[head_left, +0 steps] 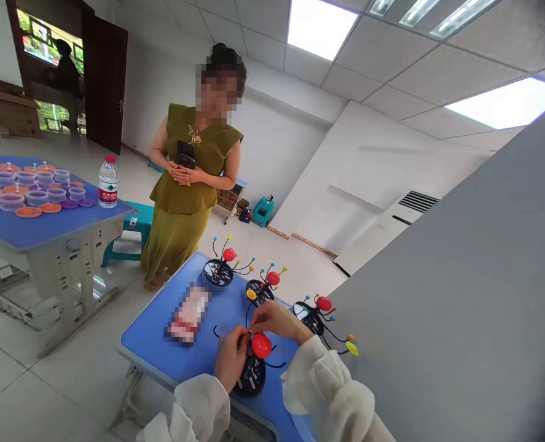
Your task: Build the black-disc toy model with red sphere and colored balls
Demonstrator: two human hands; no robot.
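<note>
Near the front of the blue table [155, 341] stands a black round-based toy [250, 376] with a shiny red ball [262, 346] and curved black wires sticking out. My left hand [231, 357] is closed in a pinch beside the red ball, on what looks like one of the black wires. Just above the ball, my right hand [276, 319] pinches a tiny orange bead [250, 332], mostly covered by the fingertips. The fingertips of both hands nearly meet. A black wire rises behind them toward a yellow disc [250, 294].
Similar toys with coloured beads stand behind, at left [219, 272], middle [259, 292] and right [308, 318]. A blurred pink packet [188, 314] lies left. Beyond stands a person in green [187, 190]. Another table [46, 228] bears several small tubs and a water bottle [109, 183].
</note>
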